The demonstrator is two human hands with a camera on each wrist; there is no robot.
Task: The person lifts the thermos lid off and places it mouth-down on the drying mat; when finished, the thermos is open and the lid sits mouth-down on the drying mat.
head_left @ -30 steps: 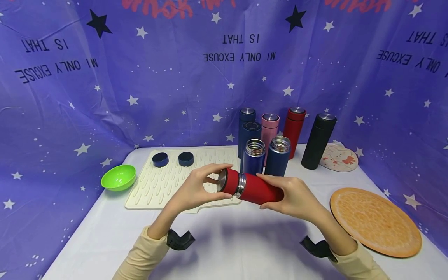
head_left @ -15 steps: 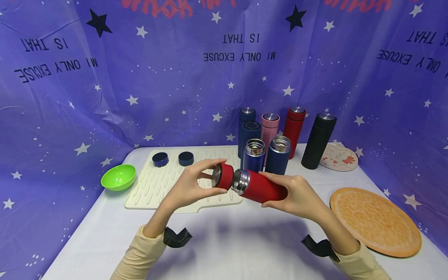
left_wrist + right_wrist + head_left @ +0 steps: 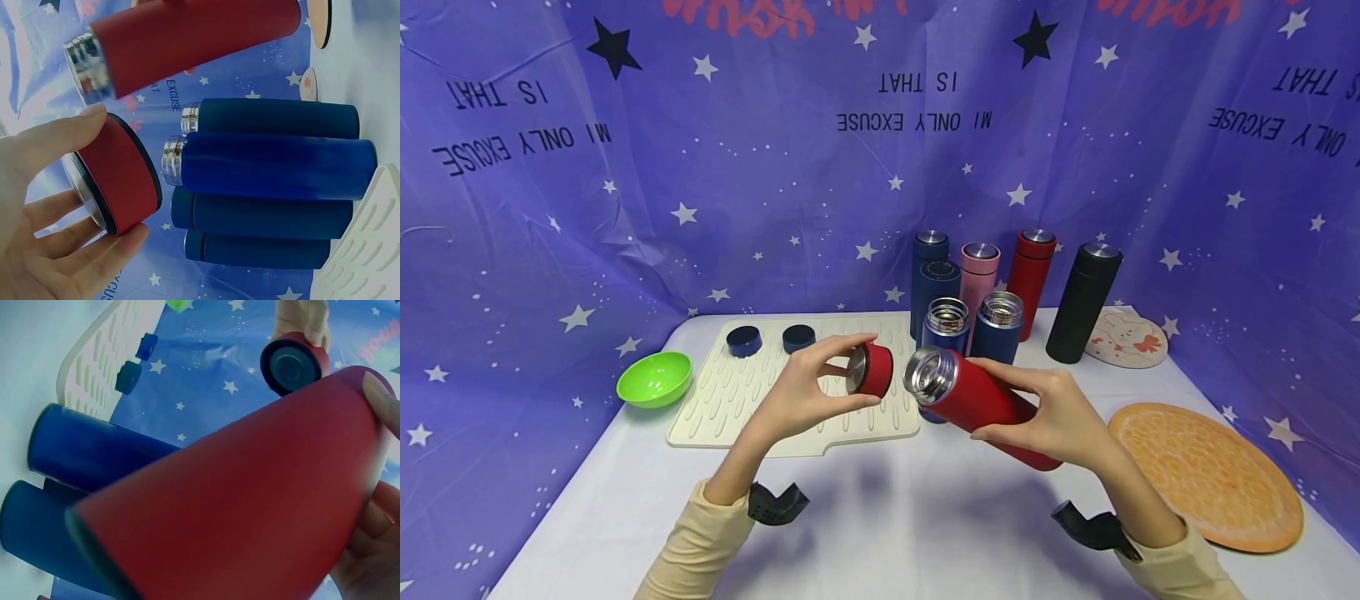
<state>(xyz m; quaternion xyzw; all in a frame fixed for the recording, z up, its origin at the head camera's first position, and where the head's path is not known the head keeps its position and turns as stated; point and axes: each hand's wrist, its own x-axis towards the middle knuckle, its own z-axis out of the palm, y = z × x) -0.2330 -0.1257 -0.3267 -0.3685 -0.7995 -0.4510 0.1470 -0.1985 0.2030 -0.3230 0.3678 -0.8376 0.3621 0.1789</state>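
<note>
My left hand [image 3: 808, 387] pinches a red lid [image 3: 876, 371] with a steel top between thumb and fingers, above the white draining mat. In my right hand [image 3: 1056, 417] is the red thermos flask [image 3: 985, 400], tilted with its steel mouth up and to the left. A gap separates lid and flask mouth. The left wrist view shows the lid [image 3: 122, 175] below the steel neck [image 3: 87, 69]. Behind the flask, a bright blue flask [image 3: 946, 321] and a navy flask [image 3: 997, 325] stand upright without lids.
Two blue lids [image 3: 743, 342] lie on the white draining mat [image 3: 730, 425]. A green bowl [image 3: 655, 381] sits at its left. Lidded flasks stand behind: navy ones, a pink one [image 3: 979, 279], a red one [image 3: 1032, 283] and a black one [image 3: 1082, 304]. A round orange mat [image 3: 1206, 475] lies right.
The red lid has come off the flask and moved left with my left hand. My right hand has drawn the flask right and tipped its mouth upward.
</note>
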